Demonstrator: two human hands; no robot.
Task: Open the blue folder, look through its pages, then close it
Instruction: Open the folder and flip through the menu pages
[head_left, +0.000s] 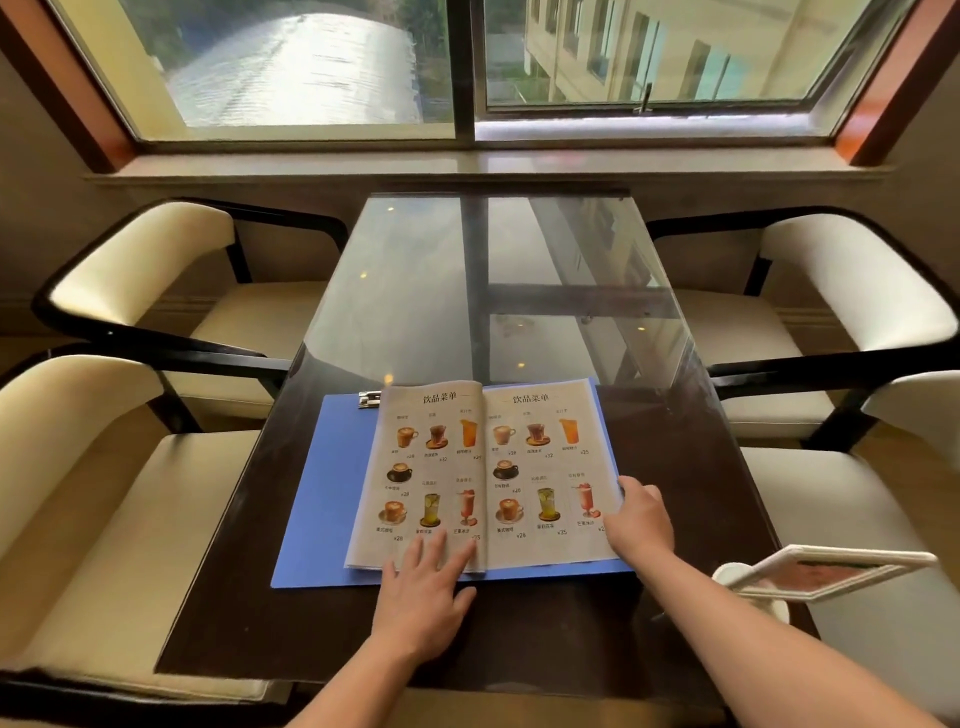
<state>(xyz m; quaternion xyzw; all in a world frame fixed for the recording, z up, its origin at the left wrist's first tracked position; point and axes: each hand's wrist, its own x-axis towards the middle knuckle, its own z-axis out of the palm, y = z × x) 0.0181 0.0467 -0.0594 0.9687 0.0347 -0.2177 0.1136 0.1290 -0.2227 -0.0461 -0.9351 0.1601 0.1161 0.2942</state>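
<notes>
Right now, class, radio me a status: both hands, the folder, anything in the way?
Left hand flat on left page. Right hand at right page edge. Blue plastic folder open on dark glass-topped table. White sign stand nearby, clear.

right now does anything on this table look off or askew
Nothing spilled or damaged. The blue folder lies open, slightly skewed to the table edge, and the white sign holder at the near right corner is tilted.

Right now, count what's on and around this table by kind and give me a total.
Chairs: 4, two on each side, one
Folder, blue, lying open: 1
Menu pages showing drinks: 2
Hands on the pages: 2, left hand, right hand
White sign stand: 1
Total: 10
</notes>
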